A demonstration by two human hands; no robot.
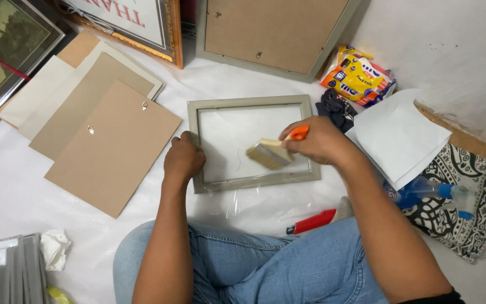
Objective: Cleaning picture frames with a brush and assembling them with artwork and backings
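A grey picture frame (250, 102) lies face down on the white floor cover in front of me, with clear glass inside it. My left hand (183, 156) presses on the frame's left edge. My right hand (317, 141) is closed around the orange handle of a flat paintbrush (271, 152), whose pale bristles rest over the glass near the frame's right side. A thin dark hair or thread lies on the glass beside the bristles.
Brown backing boards (111, 146) lie stacked to the left. More frames lean at the back (271, 31). A red utility knife (312, 222) is by my knee. White paper sheets (400, 135), a blue spray bottle (423, 193), a snack packet (357, 79) and a patterned cloth (468, 191) are on the right.
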